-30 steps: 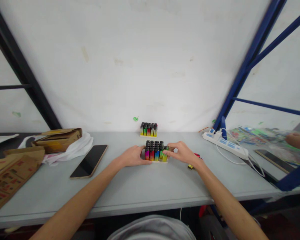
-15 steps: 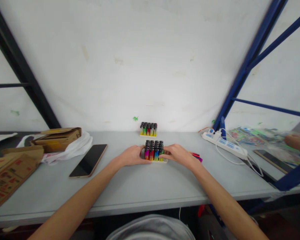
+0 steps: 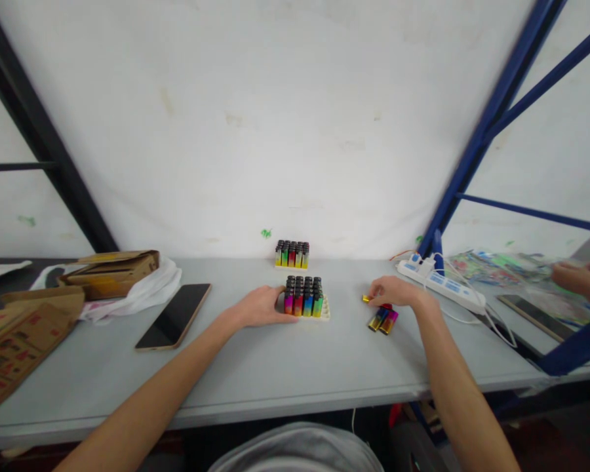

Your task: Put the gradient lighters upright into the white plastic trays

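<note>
Several colourful lighters with black tops stand upright in rows in a white holder, whose right end shows bare slots. My left hand grips the left side of this block, thumb in front and fingers behind. Off to the right, my right hand has its fingers bent down over a small pile of loose lighters. A gold-coloured end shows at its fingertips. A second filled holder of lighters stands by the wall.
A phone lies left of my left forearm, beside cardboard boxes and a white plastic bag. A power strip with white cables lies at the right. Another person's hand shows beyond the blue frame.
My right hand has left the lighter block and moved right to the loose lighters. My left hand stays on the block. The other person's hand has shifted slightly left.
</note>
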A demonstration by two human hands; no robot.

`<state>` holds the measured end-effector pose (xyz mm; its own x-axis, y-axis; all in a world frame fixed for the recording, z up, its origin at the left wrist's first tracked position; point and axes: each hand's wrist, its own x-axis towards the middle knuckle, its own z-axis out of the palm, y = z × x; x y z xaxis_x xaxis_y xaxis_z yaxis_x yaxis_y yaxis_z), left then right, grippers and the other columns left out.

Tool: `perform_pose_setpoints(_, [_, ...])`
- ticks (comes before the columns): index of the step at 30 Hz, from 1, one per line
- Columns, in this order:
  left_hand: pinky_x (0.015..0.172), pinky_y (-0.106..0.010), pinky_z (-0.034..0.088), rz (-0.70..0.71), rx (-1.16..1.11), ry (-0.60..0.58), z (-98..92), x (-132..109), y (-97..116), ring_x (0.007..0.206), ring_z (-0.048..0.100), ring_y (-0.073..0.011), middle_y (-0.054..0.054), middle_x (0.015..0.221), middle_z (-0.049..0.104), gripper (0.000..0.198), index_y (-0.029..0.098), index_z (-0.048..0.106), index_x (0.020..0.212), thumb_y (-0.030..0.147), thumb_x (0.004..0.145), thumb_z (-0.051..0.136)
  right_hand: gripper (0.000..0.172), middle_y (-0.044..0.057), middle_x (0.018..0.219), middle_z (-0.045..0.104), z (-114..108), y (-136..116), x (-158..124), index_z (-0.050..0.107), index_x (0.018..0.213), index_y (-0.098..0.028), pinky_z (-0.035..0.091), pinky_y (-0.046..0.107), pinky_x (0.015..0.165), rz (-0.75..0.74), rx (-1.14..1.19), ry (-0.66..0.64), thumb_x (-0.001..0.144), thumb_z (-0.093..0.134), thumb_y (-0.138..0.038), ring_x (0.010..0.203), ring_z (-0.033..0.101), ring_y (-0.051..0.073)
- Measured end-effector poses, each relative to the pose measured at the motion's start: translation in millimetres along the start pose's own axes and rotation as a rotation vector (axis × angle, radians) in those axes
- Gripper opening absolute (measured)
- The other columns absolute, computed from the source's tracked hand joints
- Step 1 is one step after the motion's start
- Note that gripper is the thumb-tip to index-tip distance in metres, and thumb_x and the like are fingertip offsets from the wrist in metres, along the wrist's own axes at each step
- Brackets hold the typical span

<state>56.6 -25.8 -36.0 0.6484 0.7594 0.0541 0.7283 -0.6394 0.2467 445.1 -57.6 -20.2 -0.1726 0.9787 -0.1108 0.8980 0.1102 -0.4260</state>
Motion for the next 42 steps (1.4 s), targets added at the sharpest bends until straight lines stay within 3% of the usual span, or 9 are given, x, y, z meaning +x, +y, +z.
perform_pose_setpoints(3, [0.055, -0.029, 0.037, -0.002, 0.009, 0.004, 0.7, 0.3, -0.2, 0.069, 0.063, -0.0255, -0.006, 0.077, 0.068, 0.072, 0.019, 0.061, 0.105, 0.082, 0.071, 0.055, 0.022, 0.007, 0.071, 0.073, 5.2, -0.6, 2.0, 0.071, 0.078, -0.017, 0.043, 0.027, 0.057, 0.027, 0.006, -0.028, 0.07, 0.073, -0.037, 0.061, 0.063, 0.02])
perform_pose_setpoints(9, [0.056, -0.029, 0.037, -0.016, 0.005, 0.0, 1.2, 0.2, -0.2, 0.071, 0.064, -0.026, -0.006, 0.079, 0.069, 0.073, 0.019, 0.062, 0.106, 0.082, 0.07, 0.055, 0.037, 0.003, 0.076, 0.07, 9.9, -29.1, 3.3, 0.061, 0.107, -0.018, 0.045, 0.026, 0.069, -0.238, 0.166, 0.229, 0.093, 0.047, -0.049, 0.068, 0.061, 0.016])
perform_pose_setpoints(15, [0.057, -0.029, 0.038, -0.01, 0.002, 0.004, 1.0, -0.1, 0.1, 0.073, 0.065, -0.027, -0.007, 0.082, 0.07, 0.076, 0.019, 0.062, 0.108, 0.084, 0.07, 0.054, 0.046, 0.004, 0.078, 0.066, 29.4, -70.4, 16.5, 0.069, 0.103, -0.018, 0.038, 0.025, 0.053, -0.268, 0.485, 0.406, 0.085, 0.057, -0.058, 0.057, 0.048, 0.012])
perform_pose_setpoints(19, [0.058, -0.029, 0.038, -0.001, 0.003, 0.006, 1.3, 0.3, -0.4, 0.072, 0.065, -0.0264, -0.006, 0.08, 0.07, 0.075, 0.019, 0.062, 0.108, 0.083, 0.07, 0.055, 0.044, 0.002, 0.075, 0.064, 42.9, -77.6, 24.1, 0.067, 0.092, -0.017, 0.035, 0.023, 0.051, -0.214, 0.736, 0.405, 0.073, 0.072, -0.057, 0.059, 0.047, 0.012])
perform_pose_setpoints(24, [0.056, -0.028, 0.037, 0.005, -0.004, 0.006, 0.6, 0.6, -0.3, 0.069, 0.063, -0.0252, -0.005, 0.076, 0.068, 0.074, 0.018, 0.061, 0.108, 0.081, 0.07, 0.057, 0.05, 0.001, 0.066, 0.056, 55.6, -75.3, 32.8, 0.061, 0.075, -0.017, 0.041, 0.026, 0.059, -0.271, 0.827, 0.386, 0.087, 0.052, -0.065, 0.061, 0.049, 0.013])
perform_pose_setpoints(28, [0.056, -0.027, 0.036, 0.003, -0.017, 0.014, 0.1, 0.0, 0.4, 0.068, 0.062, -0.024, -0.004, 0.075, 0.067, 0.071, 0.019, 0.062, 0.106, 0.08, 0.07, 0.059, 0.046, 0.001, 0.077, 0.059, 62.7, -80.6, 35.7, 0.057, 0.094, -0.02, 0.045, 0.027, 0.058, -0.329, 1.04, 0.273, 0.09, 0.049, -0.065, 0.06, 0.054, 0.013])
perform_pose_setpoints(30, [0.056, -0.027, 0.036, 0.0, -0.017, 0.019, 0.1, -0.2, 0.6, 0.068, 0.062, -0.0237, -0.004, 0.075, 0.067, 0.071, 0.019, 0.062, 0.105, 0.08, 0.07, 0.059, 0.044, -0.003, 0.071, 0.053, 64.1, -85.8, 35.1, 0.055, 0.103, -0.022, 0.039, 0.024, 0.05, -0.351, 1.097, 0.244, 0.09, 0.051, -0.063, 0.051, 0.046, 0.01])
perform_pose_setpoints(35, [0.055, -0.028, 0.034, 0.002, -0.014, 0.015, 0.0, -0.2, 0.9, 0.067, 0.061, -0.0234, -0.005, 0.075, 0.067, 0.071, 0.019, 0.062, 0.104, 0.081, 0.07, 0.058, 0.043, -0.009, 0.059, 0.026, 66.7, -95.1, 32.0, 0.048, 0.083, -0.023, 0.016, 0.022, 0.042, -0.251, 1.055, 0.264, 0.088, 0.051, -0.065, 0.044, 0.019, 0.008])
perform_pose_setpoints(42, [0.055, -0.027, 0.035, 0.006, -0.01, 0.013, -0.7, -0.1, 1.4, 0.065, 0.06, -0.0227, -0.004, 0.074, 0.066, 0.069, 0.019, 0.06, 0.104, 0.08, 0.071, 0.058, 0.049, -0.004, 0.056, 0.032, 76.3, -94.1, 29.5, 0.038, 0.061, -0.021, 0.023, 0.026, 0.051, -0.268, 0.64, 0.629, 0.09, 0.048, -0.059, 0.054, 0.031, 0.011])
